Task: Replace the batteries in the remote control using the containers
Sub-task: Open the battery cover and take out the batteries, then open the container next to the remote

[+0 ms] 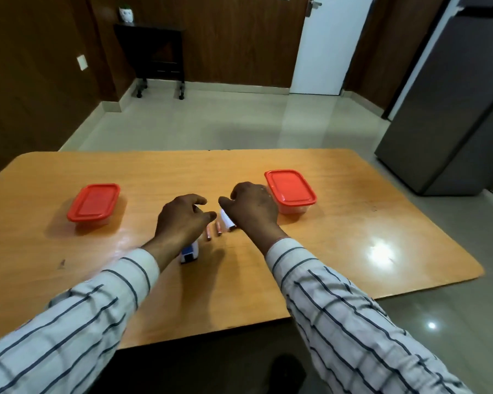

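two striped sleeves [77, 322] come in from the bottom corners of the frame and meet near the middle of a wooden table [353, 251]. the left hand [182, 220] sits just left of centre, fingers loosely curled and partly spread, nothing clearly gripped. poking out right below its wrist is the remote [189, 252], white with a blue patch, lying on the table; most of it is hidden under the hand so can't say if the hand touches it. just right of that hand, two small orange-ish batteries [214, 231] lie side by side on the wood. the right hand [254, 207] is a bit right of centre, also half curled, with a white piece [227, 219] showing under its thumb side. can't tell if it's actually holding that or just hovering over it.

further back, a container with a red lid [94, 202] sits at the left of the frame, shut, well apart from the hands. a second container with a red lid [290, 191] sits just right of the right hand, lid on too. beyond the table, a grey fridge [450, 109] at the right edge and a white door [328, 44] at the top.
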